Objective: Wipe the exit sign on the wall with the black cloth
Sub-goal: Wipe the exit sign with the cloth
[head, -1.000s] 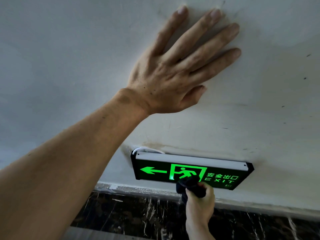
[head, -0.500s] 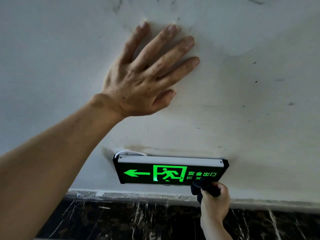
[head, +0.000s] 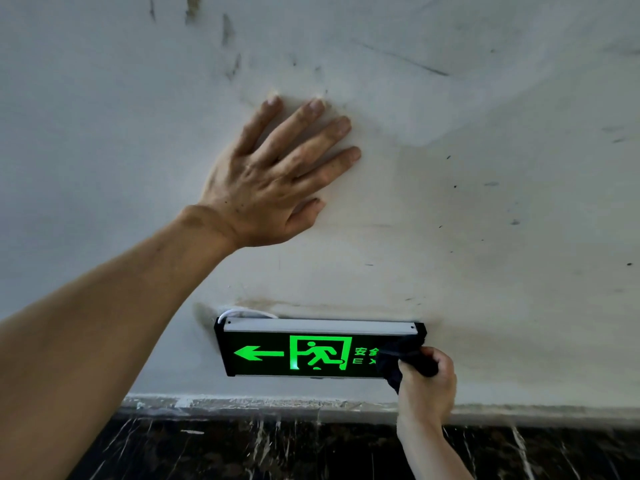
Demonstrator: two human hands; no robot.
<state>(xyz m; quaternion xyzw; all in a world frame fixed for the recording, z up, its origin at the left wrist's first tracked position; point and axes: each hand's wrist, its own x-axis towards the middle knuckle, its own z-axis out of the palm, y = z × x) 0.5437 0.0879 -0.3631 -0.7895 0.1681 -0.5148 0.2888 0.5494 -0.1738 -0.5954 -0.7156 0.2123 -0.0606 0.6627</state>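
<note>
The exit sign (head: 294, 351) is a black box with a lit green arrow, a running figure and lettering, fixed low on the white wall. My right hand (head: 427, 386) is closed around the black cloth (head: 398, 358) and presses it against the sign's right end, hiding the last letters. My left hand (head: 273, 181) lies flat on the wall above the sign, fingers spread, holding nothing.
The white wall (head: 485, 202) is scuffed and stained around the sign. A white cable (head: 242, 311) loops out at the sign's top left corner. Below runs a pale ledge (head: 242, 403) over dark marbled skirting (head: 277, 448).
My right hand has slid the cloth rightwards along the sign face, from the middle to the right end. The left hand stays flat on the wall; the view has tilted upwards.
</note>
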